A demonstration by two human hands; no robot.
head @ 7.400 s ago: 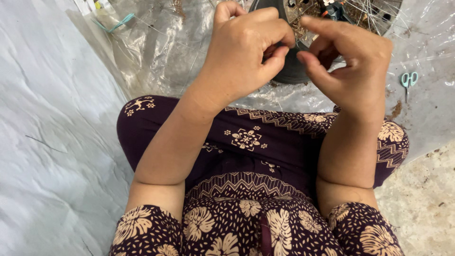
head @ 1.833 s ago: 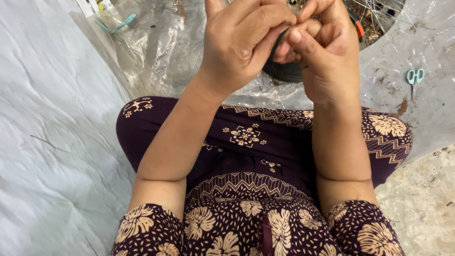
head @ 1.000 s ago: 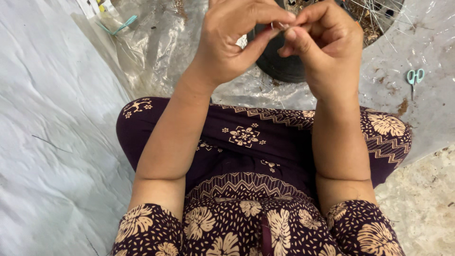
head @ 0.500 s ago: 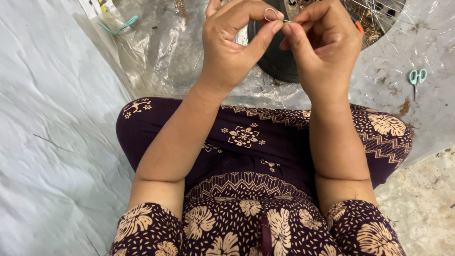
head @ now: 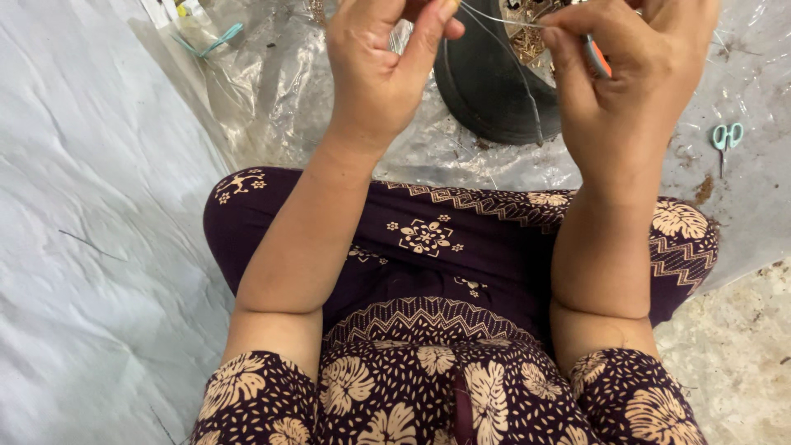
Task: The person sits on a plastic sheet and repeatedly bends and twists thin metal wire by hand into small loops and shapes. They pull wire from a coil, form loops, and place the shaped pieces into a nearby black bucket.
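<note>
**Thin wire drawn taut between two hands**

A thin wire (head: 494, 18) is pinched between thumb and finger of the left hand (head: 381, 74) and gripped by the closed right hand (head: 630, 74), apparently for tension. It is held above a black bowl (head: 486, 91); small teal scissors (head: 727, 136) lie on the plastic sheet (head: 272, 107).

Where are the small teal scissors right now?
The teal scissors lie on the clear plastic sheet at the far right of the head view, just right of the right hand.

Both forearms reach forward over the lap; left hand (head: 383, 70) and right hand (head: 630, 78) raised, fingertips pinched.
</note>
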